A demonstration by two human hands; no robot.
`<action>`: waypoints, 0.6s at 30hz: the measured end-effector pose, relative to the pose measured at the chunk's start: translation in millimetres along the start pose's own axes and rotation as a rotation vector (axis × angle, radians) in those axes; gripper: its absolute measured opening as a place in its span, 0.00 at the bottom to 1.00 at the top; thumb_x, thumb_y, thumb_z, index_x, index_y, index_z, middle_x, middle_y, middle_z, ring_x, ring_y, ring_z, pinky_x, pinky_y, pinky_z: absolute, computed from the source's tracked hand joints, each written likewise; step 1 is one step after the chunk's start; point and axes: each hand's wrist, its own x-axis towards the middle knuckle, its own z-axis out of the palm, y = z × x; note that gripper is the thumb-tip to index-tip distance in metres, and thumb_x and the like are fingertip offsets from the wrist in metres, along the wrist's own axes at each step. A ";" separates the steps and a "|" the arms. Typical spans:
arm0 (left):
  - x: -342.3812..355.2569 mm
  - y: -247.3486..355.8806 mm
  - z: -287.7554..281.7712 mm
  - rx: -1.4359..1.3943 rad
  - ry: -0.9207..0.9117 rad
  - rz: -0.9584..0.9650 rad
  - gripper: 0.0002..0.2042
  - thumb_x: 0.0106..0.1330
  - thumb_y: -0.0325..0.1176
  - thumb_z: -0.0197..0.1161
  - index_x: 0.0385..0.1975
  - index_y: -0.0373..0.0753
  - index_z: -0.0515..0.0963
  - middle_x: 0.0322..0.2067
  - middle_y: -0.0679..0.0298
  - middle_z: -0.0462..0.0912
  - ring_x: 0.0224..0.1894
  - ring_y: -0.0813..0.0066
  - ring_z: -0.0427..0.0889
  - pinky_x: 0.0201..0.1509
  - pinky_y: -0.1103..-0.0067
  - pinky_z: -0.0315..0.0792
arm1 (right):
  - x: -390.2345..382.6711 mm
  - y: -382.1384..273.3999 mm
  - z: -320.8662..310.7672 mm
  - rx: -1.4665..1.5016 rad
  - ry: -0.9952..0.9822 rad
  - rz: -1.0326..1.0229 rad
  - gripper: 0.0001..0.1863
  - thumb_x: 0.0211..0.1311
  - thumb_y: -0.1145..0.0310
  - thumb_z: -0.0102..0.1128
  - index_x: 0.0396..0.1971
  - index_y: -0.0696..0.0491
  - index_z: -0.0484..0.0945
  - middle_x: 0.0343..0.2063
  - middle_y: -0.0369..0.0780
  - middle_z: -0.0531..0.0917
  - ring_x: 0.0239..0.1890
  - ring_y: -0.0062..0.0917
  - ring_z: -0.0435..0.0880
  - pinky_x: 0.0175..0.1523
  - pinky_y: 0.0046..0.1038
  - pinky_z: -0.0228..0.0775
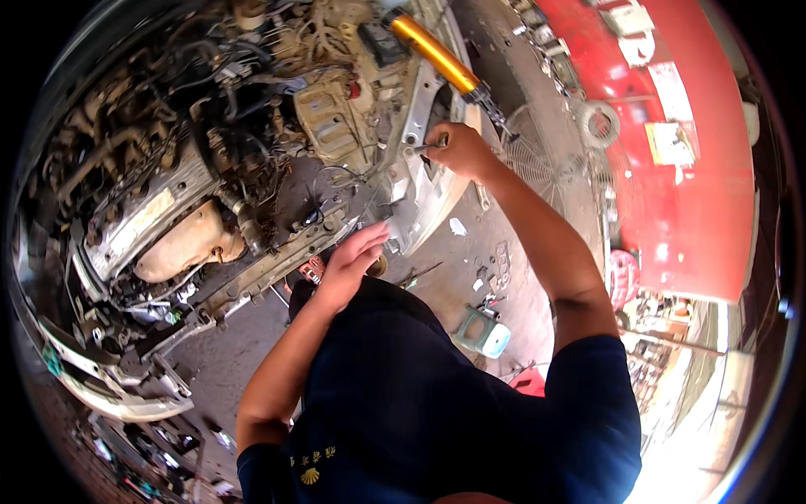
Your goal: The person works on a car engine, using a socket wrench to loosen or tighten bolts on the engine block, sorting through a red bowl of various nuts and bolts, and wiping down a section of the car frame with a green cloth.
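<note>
Right hand (457,149), upper centre of frame, is closed around a small metal tool (428,146) against the pale body panel (417,189); the tool tip is hidden. Left hand (351,262), centre, rests flat with fingers together on the panel's lower edge. Engine bay (180,202), left, is cluttered and hard to resolve.

The concrete workshop floor (512,286) runs from the lower left to the upper right of the frame, grey and stained. Near the centre, a scatter of small metal parts and tools (491,273) lies on it, with a scrap of white paper (457,226) just above them. Right of centre a round wire fan guard (537,160) lies flat. Below the small parts sits a pale green container (483,332), and a red object (531,382) shows beside it, lower down.
</note>
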 end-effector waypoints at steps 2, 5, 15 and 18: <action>32.0 -6.5 23.4 -0.042 -0.015 -0.051 0.29 0.81 0.27 0.57 0.78 0.28 0.60 0.76 0.47 0.69 0.79 0.57 0.67 0.81 0.67 0.63 | -25.0 20.2 13.7 0.261 0.187 0.025 0.20 0.59 0.57 0.79 0.44 0.55 0.87 0.30 0.43 0.89 0.28 0.31 0.86 0.40 0.35 0.79; 67.2 -44.3 36.0 -0.014 0.089 0.050 0.33 0.81 0.29 0.57 0.81 0.28 0.54 0.79 0.44 0.62 0.82 0.54 0.62 0.84 0.65 0.57 | -78.6 36.4 35.4 0.565 0.150 0.179 0.20 0.62 0.57 0.79 0.46 0.55 0.86 0.28 0.38 0.85 0.22 0.18 0.79 0.30 0.28 0.71; 126.3 -43.1 55.4 0.305 0.407 -0.021 0.14 0.78 0.29 0.64 0.54 0.25 0.85 0.44 0.60 0.92 0.48 0.77 0.88 0.56 0.79 0.78 | -159.4 85.1 105.7 1.021 0.207 0.210 0.18 0.66 0.65 0.76 0.51 0.57 0.84 0.28 0.33 0.83 0.27 0.13 0.78 0.32 0.24 0.70; 136.2 -48.0 54.7 0.591 0.506 -0.001 0.11 0.78 0.32 0.66 0.43 0.27 0.87 0.34 0.66 0.90 0.37 0.83 0.83 0.46 0.81 0.76 | -154.8 89.1 103.1 1.039 0.195 0.173 0.20 0.67 0.65 0.76 0.53 0.58 0.82 0.28 0.33 0.83 0.28 0.14 0.79 0.34 0.23 0.71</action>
